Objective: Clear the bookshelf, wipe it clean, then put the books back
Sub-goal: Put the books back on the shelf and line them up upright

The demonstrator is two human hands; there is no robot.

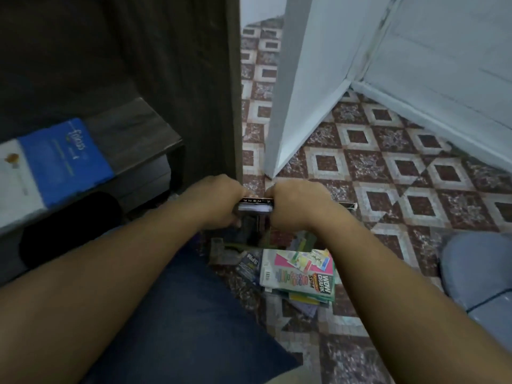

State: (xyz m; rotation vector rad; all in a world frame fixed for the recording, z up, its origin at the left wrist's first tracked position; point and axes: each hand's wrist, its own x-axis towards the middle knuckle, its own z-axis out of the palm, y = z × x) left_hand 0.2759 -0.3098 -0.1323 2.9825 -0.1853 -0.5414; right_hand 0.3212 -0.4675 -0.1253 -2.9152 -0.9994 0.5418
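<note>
Head view, so: the dark wooden bookshelf (177,79) still has a blue and white paperback (61,159) lying flat on its ledge. I'd guess clearing is half done and wiping hasn't started. A colourful workbook pile (299,275) sits on the tiled floor. The left hand (219,200) and right hand (296,206) both clamp a small black-spined book stack (255,204) low beside the shelf's side panel. The lower shelf is too dark to read, and there's no cloth in sight.

Maroon-and-cream diamond-tiled floor (388,167), white door (318,79) (standing at an angle), pale blue fabric (482,273) at right edge.
</note>
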